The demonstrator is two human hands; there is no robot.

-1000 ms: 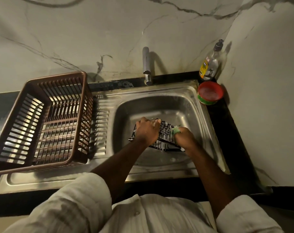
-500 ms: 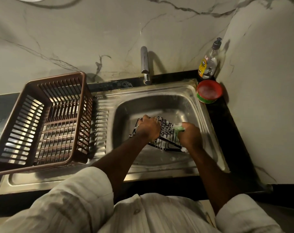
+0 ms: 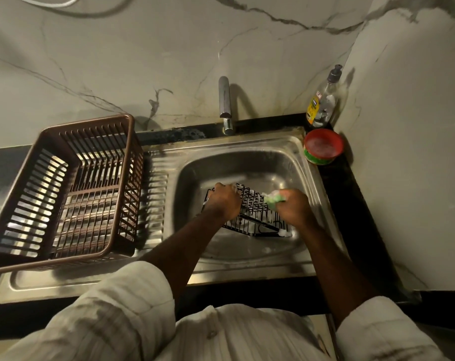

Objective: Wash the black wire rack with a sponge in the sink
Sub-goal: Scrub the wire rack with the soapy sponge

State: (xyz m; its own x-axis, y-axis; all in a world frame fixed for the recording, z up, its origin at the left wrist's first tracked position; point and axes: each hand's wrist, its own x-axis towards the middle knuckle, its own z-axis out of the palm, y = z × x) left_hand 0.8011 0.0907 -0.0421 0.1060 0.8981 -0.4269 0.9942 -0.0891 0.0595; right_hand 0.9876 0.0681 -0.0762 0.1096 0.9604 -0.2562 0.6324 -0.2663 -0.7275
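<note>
The black wire rack [image 3: 252, 207] lies tilted inside the steel sink [image 3: 249, 162], streaked with white foam. My left hand [image 3: 225, 200] grips the rack's upper left edge and covers that corner. My right hand [image 3: 294, 208] holds a green sponge [image 3: 274, 198] against the rack's right side; only the foamy tip of the sponge shows past my fingers. A blob of foam clings to the rack's lower right corner.
A brown slotted plastic basket [image 3: 62, 194] sits on the drainboard to the left. The tap [image 3: 225, 105] stands behind the basin. A dish soap bottle [image 3: 322, 100] and a red tub of soap paste [image 3: 322, 147] occupy the back right corner by the wall.
My right hand with the sponge has moved up and right along the rack, from its lower part towards its upper right edge. My left hand keeps its grip on the rack.
</note>
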